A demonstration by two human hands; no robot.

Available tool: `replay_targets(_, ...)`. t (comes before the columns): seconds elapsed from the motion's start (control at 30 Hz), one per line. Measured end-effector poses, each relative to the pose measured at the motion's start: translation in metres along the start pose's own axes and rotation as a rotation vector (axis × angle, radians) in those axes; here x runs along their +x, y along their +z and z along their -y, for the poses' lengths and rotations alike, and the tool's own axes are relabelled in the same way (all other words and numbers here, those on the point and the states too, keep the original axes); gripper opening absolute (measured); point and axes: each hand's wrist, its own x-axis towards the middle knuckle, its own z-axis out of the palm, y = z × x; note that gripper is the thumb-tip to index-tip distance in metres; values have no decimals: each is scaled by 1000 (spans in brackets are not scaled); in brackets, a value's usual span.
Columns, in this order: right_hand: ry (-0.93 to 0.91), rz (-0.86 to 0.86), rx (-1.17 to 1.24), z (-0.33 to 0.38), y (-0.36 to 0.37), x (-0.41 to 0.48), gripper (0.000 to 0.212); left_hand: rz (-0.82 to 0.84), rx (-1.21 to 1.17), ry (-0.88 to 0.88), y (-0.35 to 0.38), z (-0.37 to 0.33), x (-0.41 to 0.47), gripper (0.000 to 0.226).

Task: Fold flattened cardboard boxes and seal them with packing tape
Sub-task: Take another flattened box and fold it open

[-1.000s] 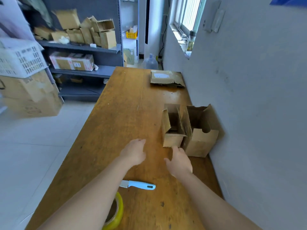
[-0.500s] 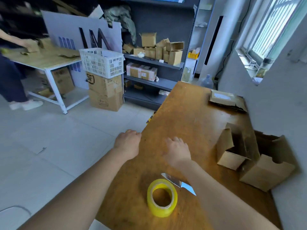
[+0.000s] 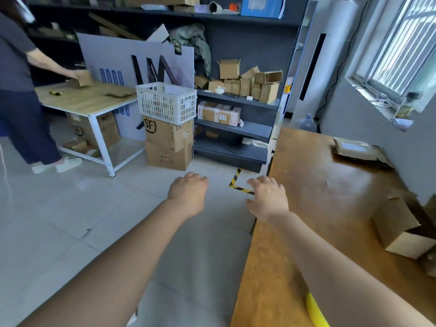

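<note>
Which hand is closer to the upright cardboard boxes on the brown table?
Right. The right hand hovers at the table edge, left of the boxes; the left hand is farther left, over the floor.

head-worn | wide-angle | faces forward and down | table (image 3: 318, 199) near, right

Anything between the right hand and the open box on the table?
No. Head view shows only bare tabletop between the right hand and the open box.

Floor (image 3: 70, 220): open tiles up to the stacked cartons (image 3: 168, 147) and shelf (image 3: 236, 131).
Desk (image 3: 318, 197): bare middle stretch; open boxes (image 3: 398, 230) crowd the wall (image 3: 349, 119) side, perhaps touching it.
Far end: flattened cardboard (image 3: 356, 149).
</note>
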Motion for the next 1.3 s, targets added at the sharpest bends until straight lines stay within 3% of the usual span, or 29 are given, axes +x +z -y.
replay_targets(0.23, 62, -47, -50, 29, -9, 51, 49, -48, -31, 48, 0, 60, 50, 26)
replay_targets(0.5, 226, -61, -77, 4, 9, 132, 44, -59, -67, 178, 18, 72, 168, 22)
replay_targets(0.9, 469, -12, -120, -62, 12, 218, 46, -29, -91, 388, 45, 35, 328, 29)
replay_targets(1.07, 574, -26, -148, -92, 11, 261, 46, -33, -116, 522, 52, 12, 400, 15)
replay_targets(1.3, 735, -31, -191, -133, 7, 320, 46, -64, -178, 697, 61, -14, 504, 25)
